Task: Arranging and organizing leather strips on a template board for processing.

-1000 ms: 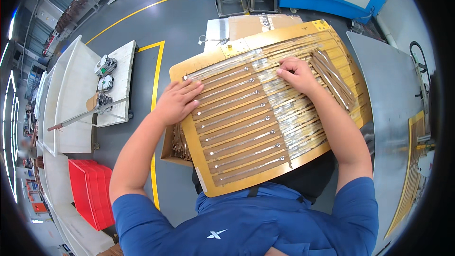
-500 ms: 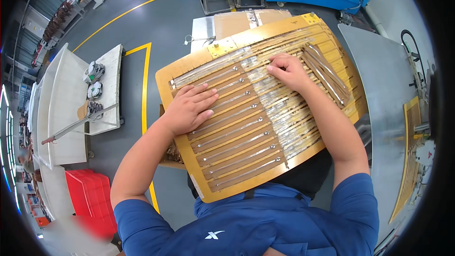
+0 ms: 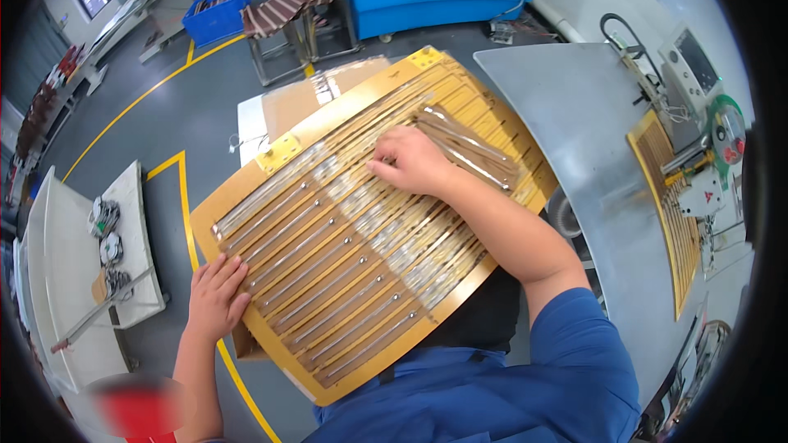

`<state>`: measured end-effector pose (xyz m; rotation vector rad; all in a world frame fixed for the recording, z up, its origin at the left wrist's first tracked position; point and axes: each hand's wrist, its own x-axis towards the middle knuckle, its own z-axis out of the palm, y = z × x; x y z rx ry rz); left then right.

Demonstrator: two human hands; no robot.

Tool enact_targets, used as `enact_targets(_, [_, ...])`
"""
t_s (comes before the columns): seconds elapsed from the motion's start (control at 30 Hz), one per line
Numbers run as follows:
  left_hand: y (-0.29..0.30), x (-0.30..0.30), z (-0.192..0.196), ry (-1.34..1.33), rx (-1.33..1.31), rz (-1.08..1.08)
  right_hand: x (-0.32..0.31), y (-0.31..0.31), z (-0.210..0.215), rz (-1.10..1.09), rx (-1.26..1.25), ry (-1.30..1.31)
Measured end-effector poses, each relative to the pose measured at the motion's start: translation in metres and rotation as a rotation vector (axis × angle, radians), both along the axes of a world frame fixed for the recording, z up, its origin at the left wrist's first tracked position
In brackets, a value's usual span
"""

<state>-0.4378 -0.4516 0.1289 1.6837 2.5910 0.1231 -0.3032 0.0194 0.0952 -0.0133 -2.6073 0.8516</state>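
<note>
A large yellow-brown slotted board lies tilted in front of me. Brown strips, each with a silvery line and a small round tip, fill slots on its left half. A shiny clear band crosses the board's middle. My left hand lies at the board's left edge with fingers stretched out, holding nothing. Curled fingers and thumb close my right hand over the upper middle; whatever may be in them is hidden. Beside it, a loose bundle of brown strips rests on the board.
A cardboard box is beyond the board. At the right stands a grey metal table with a machine and another slotted board. A white cart is at left. Farther off are a blue machine and blue crate.
My view has swung to the right. My left hand has moved off the strips to the board's left edge. My right hand stays curled beside the loose bundle.
</note>
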Motion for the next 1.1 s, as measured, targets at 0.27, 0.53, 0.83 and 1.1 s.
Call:
enact_targets(0.27, [0.034,-0.011,-0.049,-0.151,0.592,0.570,0.055,0.073,0.025,-0.509,0.021,-0.360])
enact_targets(0.53, [0.064,-0.013,-0.041,-0.694,0.796,0.888,0.056,0.062,0.021,-0.541,-0.161,-0.474])
enact_targets(0.83, [0.066,-0.018,-0.053,-0.764,0.906,0.839,0.036,0.037,0.026,-0.331,-0.358,-0.288])
enact_targets(1.1, [0.048,-0.059,-0.057,-0.908,1.013,0.832,-0.081,-0.068,0.038,0.073,-0.478,-0.476])
